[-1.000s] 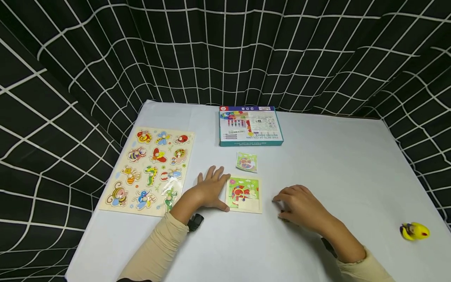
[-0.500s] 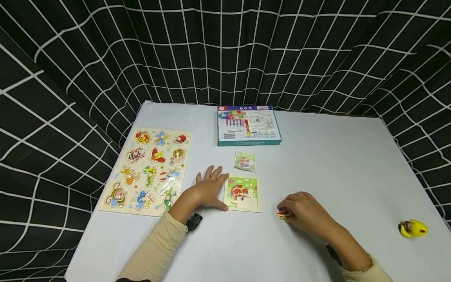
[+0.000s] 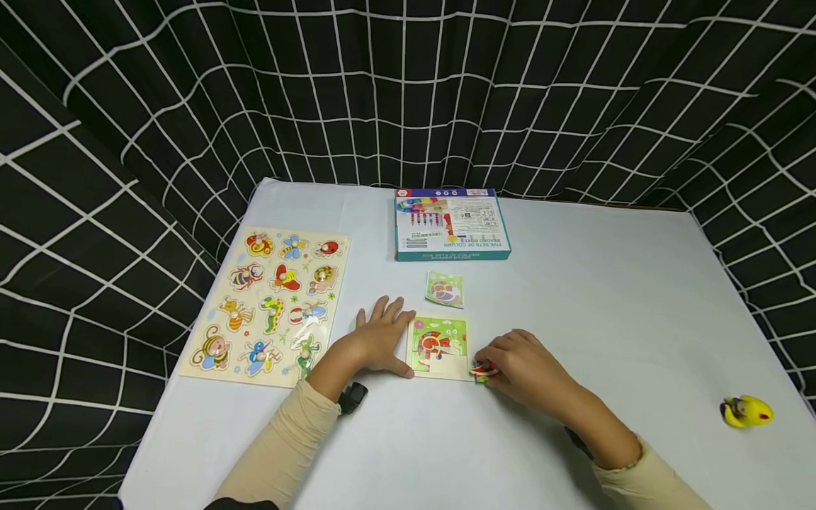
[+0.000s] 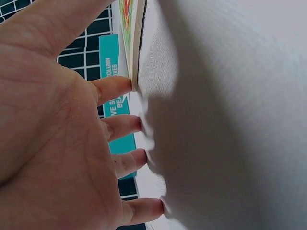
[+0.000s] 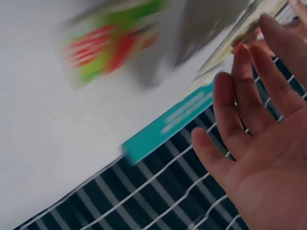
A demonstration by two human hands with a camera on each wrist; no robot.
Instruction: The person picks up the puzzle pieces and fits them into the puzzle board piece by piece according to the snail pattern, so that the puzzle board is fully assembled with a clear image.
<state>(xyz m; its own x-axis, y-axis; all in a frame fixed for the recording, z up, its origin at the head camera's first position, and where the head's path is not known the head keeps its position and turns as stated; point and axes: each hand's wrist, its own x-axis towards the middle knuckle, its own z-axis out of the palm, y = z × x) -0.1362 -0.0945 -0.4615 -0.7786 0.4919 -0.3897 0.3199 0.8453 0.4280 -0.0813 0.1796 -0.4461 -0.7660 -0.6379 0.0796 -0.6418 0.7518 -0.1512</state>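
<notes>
A small square wooden puzzle board lies flat in the head view, with a red and green picture and a bare patch at its lower right. My left hand rests beside its left edge, fingers spread; in the left wrist view a fingertip touches the board's rim. At the board's right edge my right hand pinches a red and green puzzle piece between thumb and fingers. The right wrist view shows a blurred red and green puzzle piece over the table; whether it is a second one, I cannot tell.
Behind the board lies a small picture card, then a flat teal-edged box. A large insect peg puzzle is at the left. A yellow toy duck sits far right. Black netted-pattern cloth rises behind the table.
My right hand has moved left with the puzzle piece, up to the board's right edge. The left hand has stayed beside the board.
</notes>
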